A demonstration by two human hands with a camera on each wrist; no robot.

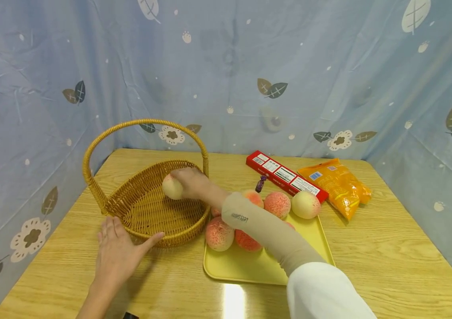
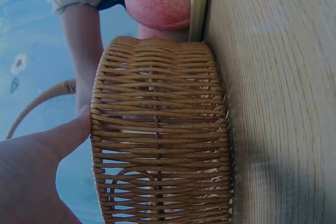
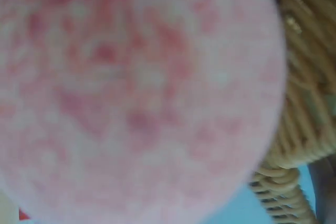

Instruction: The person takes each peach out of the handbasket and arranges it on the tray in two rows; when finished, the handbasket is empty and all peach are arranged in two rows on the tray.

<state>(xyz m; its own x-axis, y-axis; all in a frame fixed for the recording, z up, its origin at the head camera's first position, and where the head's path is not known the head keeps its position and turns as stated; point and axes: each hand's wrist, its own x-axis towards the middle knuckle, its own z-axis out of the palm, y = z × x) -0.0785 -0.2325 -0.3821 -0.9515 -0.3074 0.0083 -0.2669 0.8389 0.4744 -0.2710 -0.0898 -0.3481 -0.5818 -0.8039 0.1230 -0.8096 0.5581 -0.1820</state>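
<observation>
My right hand [image 1: 195, 180] grips a pale peach [image 1: 172, 187] over the inside of a wicker basket [image 1: 146, 223]. In the right wrist view that peach [image 3: 142, 98], mottled pink, fills most of the picture. My left hand [image 1: 117, 253] touches the basket's near left rim, with its fingers straight and the thumb spread along the front edge. From the left wrist, the thumb [image 2: 71, 132] shows at the rim beside the woven wall [image 2: 157, 145]. Several more peaches, among them a pink one [image 1: 219, 234] and a pale one [image 1: 306, 204], sit on a yellow tray [image 1: 245, 268].
The basket's tall arched handle [image 1: 146, 121] rises over its opening. Behind the tray lie a red box [image 1: 285, 173], an orange snack bag [image 1: 339, 186] and a small purple wrapped candy [image 1: 260, 184]. My right forearm crosses above the tray and hides some peaches. A patterned curtain surrounds the wooden table [image 1: 401, 257].
</observation>
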